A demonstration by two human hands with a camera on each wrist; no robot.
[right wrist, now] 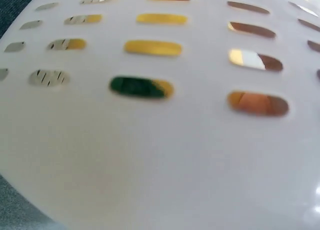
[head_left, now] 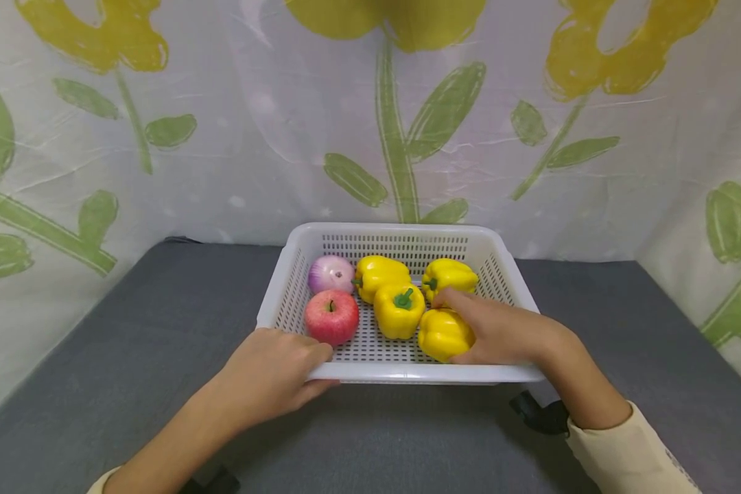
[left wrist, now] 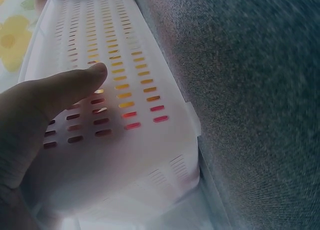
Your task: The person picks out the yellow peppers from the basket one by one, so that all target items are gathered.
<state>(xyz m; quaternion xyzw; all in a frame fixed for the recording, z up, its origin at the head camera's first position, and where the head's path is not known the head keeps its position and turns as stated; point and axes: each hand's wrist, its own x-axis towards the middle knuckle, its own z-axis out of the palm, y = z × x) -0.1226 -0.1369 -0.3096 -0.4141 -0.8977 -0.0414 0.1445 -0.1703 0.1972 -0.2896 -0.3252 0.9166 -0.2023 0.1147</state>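
A white perforated plastic basket (head_left: 401, 372) holds several yellow bell peppers, a red apple (head_left: 331, 317) and a purple onion (head_left: 331, 274). My left hand (head_left: 280, 363) grips the basket's front left corner, its thumb (left wrist: 80, 87) lying along the outside of the slotted wall in the left wrist view. Inside the basket at the front right, my right hand (head_left: 500, 329) holds a yellow bell pepper (head_left: 441, 335) between thumb and fingers. Behind that one lies another bell pepper (head_left: 453, 274), close to my fingertips. The right wrist view shows mostly the basket's slotted wall (right wrist: 150, 155), with the hand hidden behind it.
Two more bell peppers (head_left: 400, 312) sit mid-basket, beside the apple and onion. Under the basket is a dark grey tabletop (head_left: 160, 322). A pale cloth (head_left: 253, 137) printed with yellow flowers hangs behind and along the sides.
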